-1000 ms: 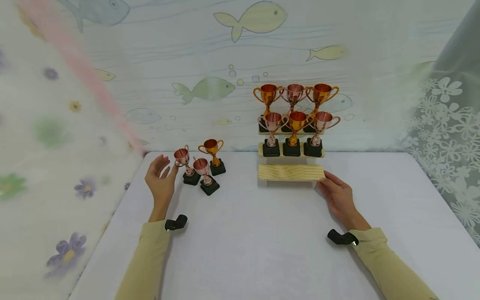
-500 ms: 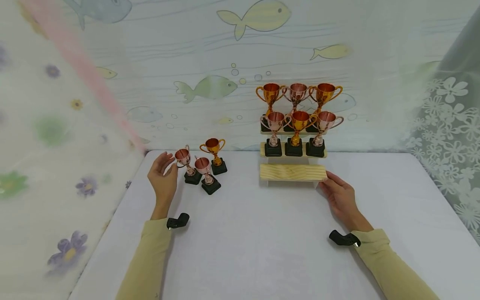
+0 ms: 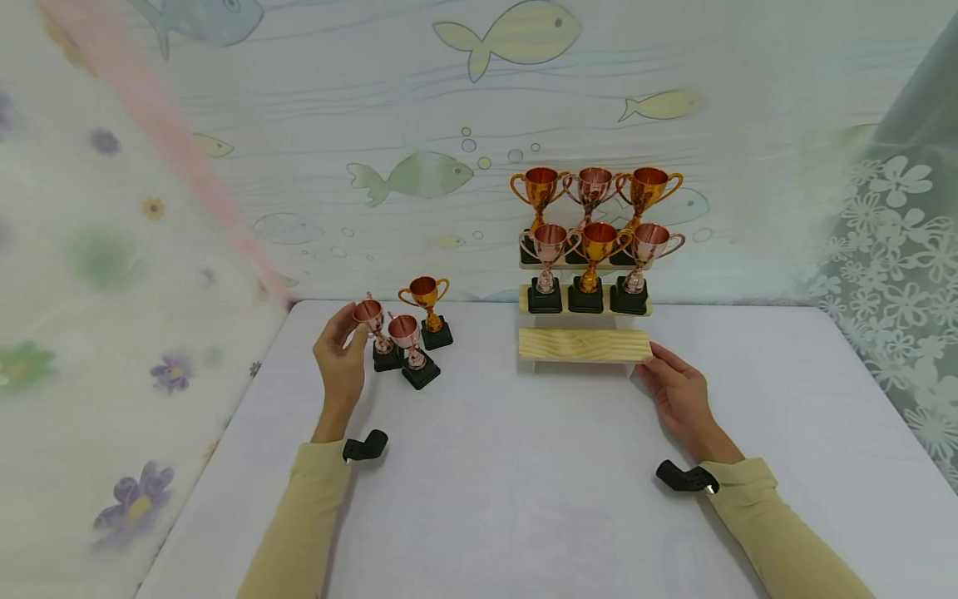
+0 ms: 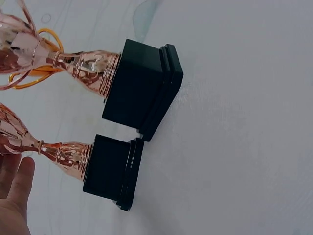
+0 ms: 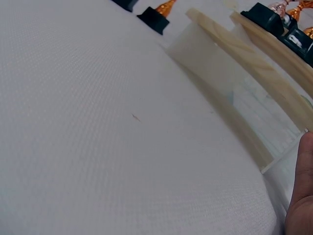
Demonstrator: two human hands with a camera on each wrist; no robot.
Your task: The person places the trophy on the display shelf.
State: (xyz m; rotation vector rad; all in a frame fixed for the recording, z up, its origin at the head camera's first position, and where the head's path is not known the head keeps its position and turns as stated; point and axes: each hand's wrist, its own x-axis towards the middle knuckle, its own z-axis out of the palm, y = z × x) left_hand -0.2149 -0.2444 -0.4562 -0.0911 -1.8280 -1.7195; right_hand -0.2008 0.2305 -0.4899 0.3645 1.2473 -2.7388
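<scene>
My left hand point(image 3: 340, 366) has its thumb and fingers around the cup of a rose-gold trophy point(image 3: 385, 356) at the table's left. In the left wrist view, the fingertips point(image 4: 22, 178) show beside that cup, above its black base. Close by stand a second rose-gold trophy point(image 3: 405, 331) and a gold trophy point(image 3: 424, 291). My right hand point(image 3: 677, 395) grips the right end of the lowest step of a tiered wooden stand point(image 3: 584, 344). Its bare lowest step has clear supports beneath, visible in the right wrist view.
Three trophies, two rose-gold and one gold point(image 3: 596, 243), fill the stand's middle step. Behind them, three more occupy the top step, including a rose-gold one point(image 3: 595, 187). A white cloth covers the table point(image 3: 509, 482). A fish-patterned curtain point(image 3: 299, 125) hangs behind.
My left hand has moved right and closed on the nearest rose-gold trophy, which has shifted slightly right and turned. The right hand keeps its place on the stand.
</scene>
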